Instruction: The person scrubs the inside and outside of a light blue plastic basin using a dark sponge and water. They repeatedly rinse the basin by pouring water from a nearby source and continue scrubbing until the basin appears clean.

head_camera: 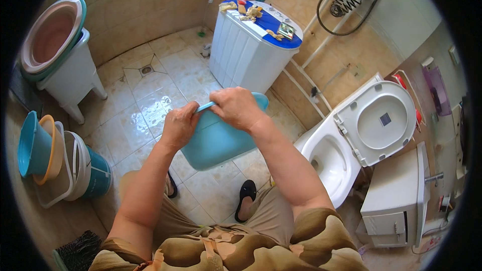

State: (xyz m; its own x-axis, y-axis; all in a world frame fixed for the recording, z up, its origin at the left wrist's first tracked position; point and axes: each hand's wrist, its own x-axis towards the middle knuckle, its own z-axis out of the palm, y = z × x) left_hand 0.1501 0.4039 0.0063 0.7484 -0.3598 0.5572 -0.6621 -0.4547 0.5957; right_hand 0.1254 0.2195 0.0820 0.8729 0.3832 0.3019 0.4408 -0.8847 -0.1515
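A light blue plastic basin (222, 145) hangs tilted before me, over the tiled floor. My left hand (180, 126) grips its raised edge at the left, thumb toward the middle. Close beside it, my right hand (239, 109) is closed over the same edge, with a short stretch of blue rim showing between the two. The basin's far corner shows past my right wrist. Part of its upper side is hidden behind my hands and right forearm.
Wet floor tiles (150, 111) shine around a drain (146, 70). Beyond the basin stands a white-and-blue washing machine (244, 49) with gloves on top. A toilet (327, 165) with raised lid and a sink cabinet (389, 192) stand right; stacked buckets (98, 175) and a white stool (75, 82) bearing basins, left.
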